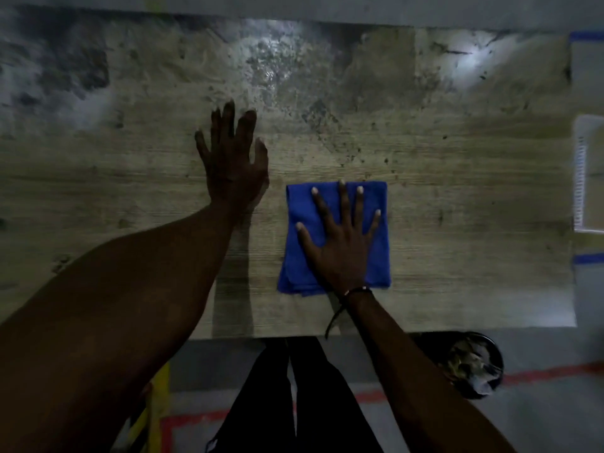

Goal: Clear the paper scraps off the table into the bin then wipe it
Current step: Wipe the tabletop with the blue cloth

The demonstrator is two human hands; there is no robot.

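Note:
A folded blue cloth (300, 256) lies flat on the worn wooden table (457, 191), near its front edge. My right hand (343, 243) presses down on the cloth with fingers spread and straight. My left hand (232, 158) rests flat on the bare tabletop to the left of the cloth, fingers straight and spread. A black round bin (474, 364) holding crumpled paper scraps stands on the floor below the table's front right corner. No paper scraps show on the tabletop.
A white slotted basket (585, 174) sits past the table's right edge, with blue tape strips (588, 258) near it. Red tape lines (549, 374) mark the floor. My dark trouser legs (294, 403) stand at the table's front edge.

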